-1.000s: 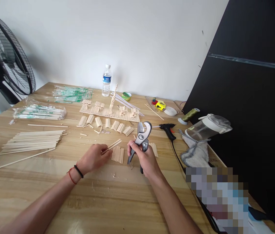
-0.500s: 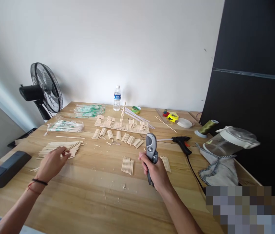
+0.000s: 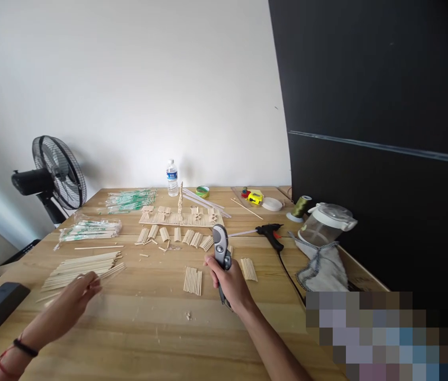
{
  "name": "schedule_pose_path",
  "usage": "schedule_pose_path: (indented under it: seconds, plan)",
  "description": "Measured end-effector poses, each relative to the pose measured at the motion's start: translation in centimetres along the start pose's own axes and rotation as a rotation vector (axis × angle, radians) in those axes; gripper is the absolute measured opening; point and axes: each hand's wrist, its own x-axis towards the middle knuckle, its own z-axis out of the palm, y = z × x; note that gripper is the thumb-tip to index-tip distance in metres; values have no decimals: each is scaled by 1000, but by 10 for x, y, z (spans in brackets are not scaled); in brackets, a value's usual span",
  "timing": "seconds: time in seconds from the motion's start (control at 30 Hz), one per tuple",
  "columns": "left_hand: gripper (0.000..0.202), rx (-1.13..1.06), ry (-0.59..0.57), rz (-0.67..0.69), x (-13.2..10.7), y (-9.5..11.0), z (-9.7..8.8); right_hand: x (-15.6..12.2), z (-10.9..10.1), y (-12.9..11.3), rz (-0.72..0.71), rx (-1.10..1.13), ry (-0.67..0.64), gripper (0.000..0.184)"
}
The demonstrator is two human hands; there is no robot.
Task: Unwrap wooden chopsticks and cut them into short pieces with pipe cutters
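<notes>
White wall (image 3: pixel 168 79) and black panel (image 3: pixel 366 79) border a wood-grain tabletop (image 3: pixel 136 349), which serves as our work surface.

Our left hand (image 3: pixel 73 300) pinches a few thin wooden sticks (image 3: pixel 113 271) beside the loose stick pile (image 3: pixel 83 267); blur prevents us from counting them. Our right hand (image 3: pixel 229 283) grips the handles of a tube cutter (image 3: pixel 220 246), head upward; we see it edge-on and cannot tell how its jaws stand. Between our hands lie wood offcuts (image 3: pixel 188 316) and the nearer of two larger slatted panels (image 3: pixel 193 280).

Caution: in our judgement, a slack pinch could let the sticks slip and scatter. A careless forward sweep of the cutter could displace the small panels (image 3: pixel 177 234) or topple the spire (image 3: pixel 181 198). An outward swing of our right forearm could snag the black cord (image 3: pixel 292 275).

Count: one tube cutter; two larger slatted panels; seven small panels in a row, plus one partly hidden behind the cutter; one stick-built platform (image 3: pixel 172 218) bearing one spire; two plastic-wrapped stick bundles (image 3: pixel 91 229); one glue gun (image 3: pixel 270 234); one thread spool (image 3: pixel 301 207); one water bottle (image 3: pixel 172 182); one lidded jug (image 3: pixel 319 228); one caged fan (image 3: pixel 59 172).
</notes>
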Motion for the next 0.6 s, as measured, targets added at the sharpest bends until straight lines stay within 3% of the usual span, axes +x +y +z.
schedule_pose_path:
  seconds: [0.17, 0.27, 0.4, 0.6]
  plan:
    - [44, -405, -262, 126, 9, 117, 33, -10, 13, -4, -39, 61, -237, 46]
    - [47, -680, -325, 155, 19, 164, 69, -17, 20, -8, -66, 65, -312, 44]
    - [47, -881, -337, 164, 27, 183, 103, -20, 21, -10, -109, 5, -263, 39]
    - [50, -888, -373, 98, 40, 173, 102, -14, 13, -5, -96, -20, -192, 39]
